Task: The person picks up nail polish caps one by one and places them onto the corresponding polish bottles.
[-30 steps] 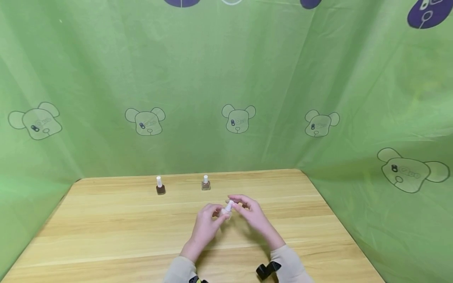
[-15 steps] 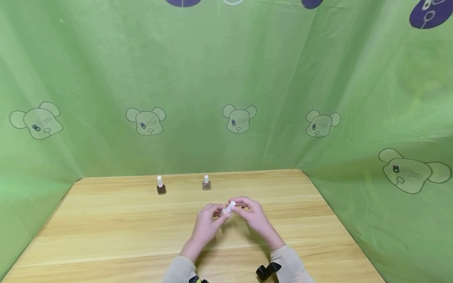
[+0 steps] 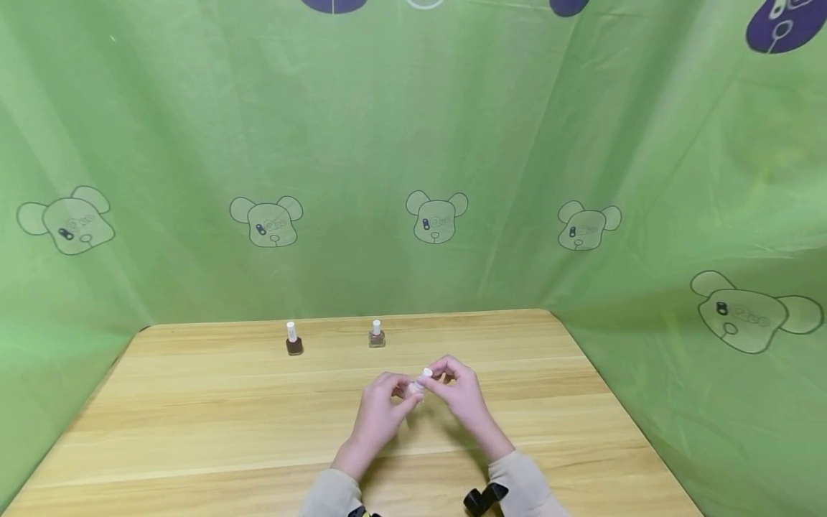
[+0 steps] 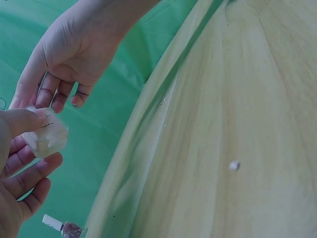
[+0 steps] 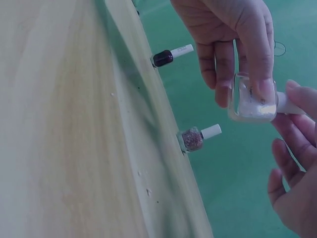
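Observation:
Between both hands is a clear glass nail polish bottle [image 5: 247, 106] with whitish contents and a white cap [image 3: 427, 373]. My left hand [image 3: 377, 411] grips the glass body, its thumb across the label in the right wrist view. The white cap is pinched by thumb and fingers of my right hand [image 3: 464, 395], which covers part of it. The bottle tilts, cap toward the right hand, above the table. Two more capped bottles stand upright farther back: a dark nail polish bottle [image 3: 294, 346] to the left and a brownish glittery one [image 3: 377, 339] nearer the middle.
The light wooden table [image 3: 213, 424] has its back edge just behind the two standing bottles. A green curtain [image 3: 349, 129] with printed bear heads surrounds it at the back and sides. A black wrist strap [image 3: 486, 497] sits on the right sleeve.
The right hand's fingers have shifted and curled closer around the cap, and the cap has moved slightly to the right. The left hand stays nearly in place; the two standing bottles have not moved.

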Motion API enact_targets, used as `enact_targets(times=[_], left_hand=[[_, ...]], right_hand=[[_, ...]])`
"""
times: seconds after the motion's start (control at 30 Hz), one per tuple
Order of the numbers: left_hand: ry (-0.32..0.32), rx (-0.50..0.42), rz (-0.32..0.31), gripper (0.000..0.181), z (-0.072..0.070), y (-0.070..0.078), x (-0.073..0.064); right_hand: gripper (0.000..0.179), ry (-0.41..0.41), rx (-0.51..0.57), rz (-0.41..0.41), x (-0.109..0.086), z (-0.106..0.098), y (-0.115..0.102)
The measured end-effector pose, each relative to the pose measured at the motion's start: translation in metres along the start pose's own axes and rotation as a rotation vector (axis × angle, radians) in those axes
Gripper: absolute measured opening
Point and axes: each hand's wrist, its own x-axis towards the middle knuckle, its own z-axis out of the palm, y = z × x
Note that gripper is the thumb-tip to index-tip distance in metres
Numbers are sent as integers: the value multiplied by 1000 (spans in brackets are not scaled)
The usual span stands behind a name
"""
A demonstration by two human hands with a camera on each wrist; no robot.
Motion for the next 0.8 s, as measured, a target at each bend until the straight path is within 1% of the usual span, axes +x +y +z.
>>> enact_targets(times=[0.07, 0.2, 0.27, 0.37, 0.47, 0.5, 0.63, 0.8], left_hand=[[-10, -6, -19, 24, -1, 1, 0], [-19, -19, -37, 25, -3, 0, 0], [-19, -17, -30, 25, -4, -1, 1], [-19, -12, -17, 26, -4, -3, 1], [-24, -15, -2, 26, -4, -4, 2], [-26, -16, 2, 26, -4, -4, 2], [-35, -21, 5, 26, -4, -4, 2], [-38, -7, -1, 26, -4, -2, 1]], right_hand=[[15, -30, 23, 9, 2, -1, 8], [26, -122, 59, -18, 4, -6, 14], [32, -168, 56, -54, 5, -9, 15], [39, -220, 23, -104, 6, -12, 13], [39, -251, 1, -135, 5, -13, 12], [37, -258, -5, -135, 5, -14, 8], [29, -249, -4, -128, 4, -14, 10], [24, -178, -11, -93, 3, -12, 14]])
